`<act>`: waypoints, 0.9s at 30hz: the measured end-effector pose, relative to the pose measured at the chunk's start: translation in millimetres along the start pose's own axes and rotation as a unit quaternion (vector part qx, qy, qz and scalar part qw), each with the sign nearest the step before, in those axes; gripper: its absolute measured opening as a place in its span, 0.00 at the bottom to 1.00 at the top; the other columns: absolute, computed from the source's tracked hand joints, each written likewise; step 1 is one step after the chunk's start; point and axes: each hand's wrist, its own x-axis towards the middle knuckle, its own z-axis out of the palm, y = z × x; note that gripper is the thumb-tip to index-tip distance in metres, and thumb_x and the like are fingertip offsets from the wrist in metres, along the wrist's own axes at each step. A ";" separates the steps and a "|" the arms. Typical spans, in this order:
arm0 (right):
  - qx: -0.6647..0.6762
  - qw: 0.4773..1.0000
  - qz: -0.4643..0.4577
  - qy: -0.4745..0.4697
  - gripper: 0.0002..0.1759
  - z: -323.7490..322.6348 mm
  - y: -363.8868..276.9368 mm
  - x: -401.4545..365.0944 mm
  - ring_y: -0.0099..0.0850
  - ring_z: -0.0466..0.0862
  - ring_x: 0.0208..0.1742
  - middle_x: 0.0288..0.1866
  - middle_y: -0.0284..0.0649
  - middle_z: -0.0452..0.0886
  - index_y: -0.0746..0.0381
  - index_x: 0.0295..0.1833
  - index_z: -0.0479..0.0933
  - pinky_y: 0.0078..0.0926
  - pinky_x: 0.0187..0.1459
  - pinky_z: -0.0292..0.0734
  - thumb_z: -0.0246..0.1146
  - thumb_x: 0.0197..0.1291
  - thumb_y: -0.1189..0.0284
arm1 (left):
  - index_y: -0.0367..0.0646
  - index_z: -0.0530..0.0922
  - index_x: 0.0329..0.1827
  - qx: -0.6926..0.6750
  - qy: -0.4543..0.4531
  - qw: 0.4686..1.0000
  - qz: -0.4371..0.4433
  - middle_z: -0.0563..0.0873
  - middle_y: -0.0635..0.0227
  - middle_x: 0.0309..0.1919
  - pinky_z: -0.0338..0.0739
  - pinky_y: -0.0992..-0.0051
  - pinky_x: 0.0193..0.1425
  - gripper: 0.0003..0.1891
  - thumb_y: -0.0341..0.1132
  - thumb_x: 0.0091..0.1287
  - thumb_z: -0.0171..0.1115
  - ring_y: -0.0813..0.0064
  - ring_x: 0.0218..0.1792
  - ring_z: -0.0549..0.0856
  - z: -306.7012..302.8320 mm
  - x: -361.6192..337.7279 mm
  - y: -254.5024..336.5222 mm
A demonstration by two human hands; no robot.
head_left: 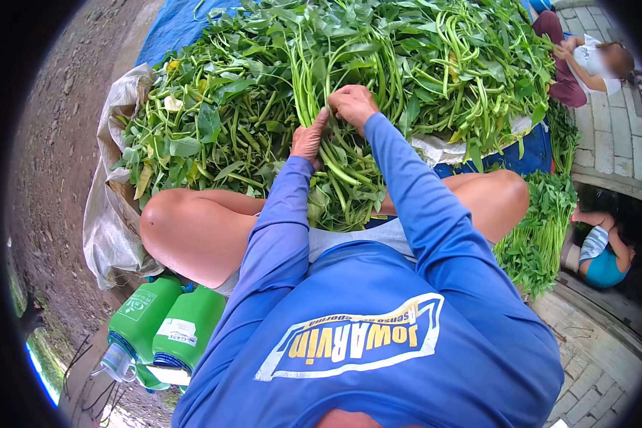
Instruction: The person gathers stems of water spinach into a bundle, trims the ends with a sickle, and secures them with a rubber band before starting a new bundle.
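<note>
My left hand [309,141] is closed around a bunch of long-stemmed leafy greens [304,85] that looks like water spinach. Its stems stand upright, with leaves fanning out above. Just to the right, my right hand [353,105] has its fingers pinched together at the stems beside the bunch; they seem to grip a stem, though the fingertips are partly hidden. Under and around both hands spreads a large heap of the same greens [264,114], and more loose stems lie between my crossed legs.
A pale woven sack [101,221] edges the heap at left, and blue tarp [165,36] shows behind. Two green jugs [141,314] stand beside my left leg. At right lie more greens [538,232], with one person [590,63] handling stems and another person [606,253] nearby.
</note>
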 end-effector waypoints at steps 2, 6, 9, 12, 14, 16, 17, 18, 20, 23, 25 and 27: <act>0.107 0.992 0.061 -0.028 0.14 -2.7 -6.3 -13.3 0.26 0.83 0.30 0.30 0.35 0.84 0.64 0.44 0.84 0.28 0.31 0.79 0.73 0.57 0.66 | 0.43 0.86 0.49 0.027 0.013 1.000 -0.002 0.84 0.71 0.32 0.80 0.73 0.34 0.24 0.56 0.66 0.78 0.77 0.30 0.83 -3.9 6.5 -1.1; 0.095 0.993 0.048 -0.050 0.12 -11.1 0.9 -17.6 0.18 0.80 0.32 0.36 0.27 0.84 0.59 0.51 0.83 0.19 0.31 0.76 0.71 0.66 0.67 | 0.44 0.86 0.47 0.010 0.009 1.000 0.007 0.83 0.72 0.30 0.79 0.74 0.32 0.23 0.54 0.65 0.80 0.78 0.28 0.81 -2.8 10.9 -5.6; 0.200 0.979 0.007 -0.031 0.14 -14.3 5.6 -18.0 0.24 0.83 0.38 0.39 0.34 0.85 0.66 0.52 0.83 0.26 0.35 0.80 0.72 0.64 0.72 | 0.43 0.86 0.46 0.039 0.035 0.999 0.010 0.83 0.72 0.30 0.80 0.73 0.32 0.23 0.53 0.64 0.81 0.77 0.28 0.81 -0.2 7.5 -0.8; 0.219 0.975 0.003 -0.045 0.20 -17.6 1.9 -28.4 0.25 0.85 0.40 0.46 0.38 0.87 0.67 0.60 0.81 0.27 0.41 0.83 0.72 0.65 0.72 | 0.43 0.87 0.47 0.029 0.026 0.999 0.004 0.83 0.72 0.29 0.80 0.73 0.33 0.22 0.52 0.63 0.82 0.77 0.28 0.82 2.7 4.8 2.6; 0.201 0.977 0.015 -0.074 0.27 -23.3 7.5 -24.9 0.28 0.86 0.43 0.51 0.42 0.87 0.69 0.66 0.79 0.26 0.45 0.84 0.73 0.62 0.74 | 0.43 0.87 0.46 0.022 0.024 0.999 0.003 0.83 0.72 0.29 0.79 0.72 0.33 0.22 0.51 0.63 0.82 0.77 0.28 0.82 3.6 4.7 3.5; 0.133 0.986 -0.080 -0.058 0.30 -20.3 14.2 -28.7 0.31 0.87 0.46 0.52 0.43 0.87 0.69 0.68 0.77 0.29 0.47 0.84 0.73 0.60 0.74 | 0.43 0.86 0.45 0.027 0.031 0.999 0.011 0.83 0.71 0.29 0.79 0.72 0.32 0.22 0.50 0.62 0.83 0.76 0.27 0.82 1.8 8.6 0.4; 0.098 0.986 -0.128 -0.050 0.32 -18.7 16.6 -32.0 0.32 0.87 0.47 0.52 0.44 0.87 0.69 0.70 0.76 0.30 0.48 0.84 0.73 0.59 0.74 | 0.43 0.86 0.45 0.028 0.033 0.999 0.015 0.83 0.71 0.29 0.79 0.71 0.32 0.22 0.50 0.62 0.83 0.76 0.27 0.82 0.2 11.7 -0.4; -0.071 0.984 -0.162 0.009 0.33 -18.8 19.5 -36.0 0.39 0.87 0.50 0.51 0.50 0.86 0.68 0.71 0.75 0.36 0.53 0.83 0.72 0.62 0.70 | 0.43 0.86 0.45 0.028 0.035 0.999 0.019 0.83 0.71 0.29 0.80 0.71 0.31 0.22 0.50 0.61 0.83 0.76 0.27 0.82 -0.5 15.1 -1.4; -0.173 0.949 -0.222 0.144 0.33 -15.2 26.0 -39.4 0.43 0.87 0.51 0.50 0.55 0.85 0.68 0.73 0.74 0.40 0.54 0.82 0.69 0.65 0.66 | 0.42 0.86 0.45 0.016 0.035 0.999 0.014 0.83 0.70 0.28 0.80 0.71 0.32 0.22 0.49 0.60 0.84 0.76 0.28 0.82 2.0 14.9 -2.5; -0.184 0.920 -0.200 0.281 0.20 -13.0 16.5 -45.7 0.50 0.87 0.46 0.45 0.56 0.84 0.62 0.65 0.78 0.45 0.52 0.81 0.62 0.73 0.66 | 0.41 0.85 0.45 0.016 0.038 0.999 0.017 0.83 0.68 0.29 0.81 0.70 0.34 0.23 0.49 0.60 0.84 0.74 0.28 0.83 2.9 16.8 -2.6; -0.095 0.942 -0.119 0.300 0.12 -14.2 -6.0 -63.1 0.51 0.86 0.43 0.43 0.53 0.84 0.61 0.57 0.80 0.46 0.51 0.80 0.60 0.75 0.68 | 0.41 0.85 0.46 0.017 0.038 0.999 0.008 0.84 0.67 0.30 0.81 0.70 0.35 0.23 0.49 0.60 0.84 0.74 0.28 0.83 2.2 13.8 -1.9; -0.082 0.913 -0.182 0.356 0.12 -18.8 -4.8 -56.7 0.40 0.85 0.37 0.36 0.44 0.84 0.61 0.44 0.78 0.41 0.44 0.80 0.59 0.78 0.64 | 0.41 0.85 0.46 0.018 0.038 0.999 0.002 0.84 0.67 0.30 0.81 0.71 0.36 0.23 0.48 0.60 0.84 0.74 0.29 0.83 2.5 12.5 -0.8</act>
